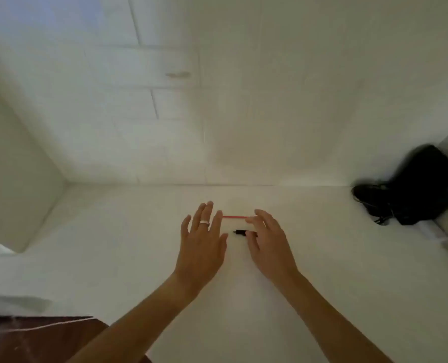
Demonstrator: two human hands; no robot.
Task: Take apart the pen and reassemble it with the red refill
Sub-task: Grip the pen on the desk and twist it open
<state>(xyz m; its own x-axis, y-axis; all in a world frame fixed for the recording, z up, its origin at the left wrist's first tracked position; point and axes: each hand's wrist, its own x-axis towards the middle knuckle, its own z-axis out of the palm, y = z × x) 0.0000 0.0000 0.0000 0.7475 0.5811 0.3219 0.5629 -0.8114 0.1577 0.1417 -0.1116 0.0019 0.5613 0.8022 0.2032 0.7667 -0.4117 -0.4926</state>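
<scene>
A thin red refill (233, 217) lies flat on the white table (322, 271), running left to right between my two hands. Just in front of it lies a black pen (241, 232); its right part is hidden under my right hand's fingers. My left hand (203, 244) hovers to the left of both, fingers spread, a ring on one finger, holding nothing. My right hand (268, 244) is spread over the right ends of the pen and the refill, fingertips close to them; whether it touches either is unclear.
A black bag with cords (414, 189) sits at the table's far right corner against the wall. White walls (270, 100) enclose the table at the back and on the left. A brown surface (34, 341) shows at the lower left.
</scene>
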